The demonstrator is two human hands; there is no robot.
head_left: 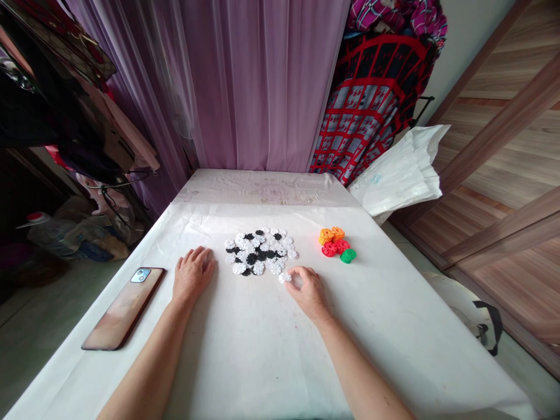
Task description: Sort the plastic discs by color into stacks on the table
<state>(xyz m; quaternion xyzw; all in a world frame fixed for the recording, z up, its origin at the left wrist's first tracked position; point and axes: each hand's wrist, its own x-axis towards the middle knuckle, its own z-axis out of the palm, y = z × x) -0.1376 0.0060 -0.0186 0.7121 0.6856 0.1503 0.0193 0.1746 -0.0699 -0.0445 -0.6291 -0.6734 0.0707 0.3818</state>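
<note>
Between thumb and fingertips, my right hand (308,293) pinches a white snowflake disc (285,278), just in front of the pile. My left hand (193,273) lies on the white tablecloth with its fingers stretched forward, left of the pile and holding nothing. A loose pile of white and black snowflake discs (259,252) spreads across the middle, some overlapping. To its right sit stacked orange discs (331,234), red discs (335,248) and green discs (348,255), close together.
A phone (123,312) lies face down left of my left forearm. The cloth-covered table (262,361) reaches to a purple curtain (258,81). A white bag (402,172) stands by the far right edge; hanging clothes (65,87) are at the left.
</note>
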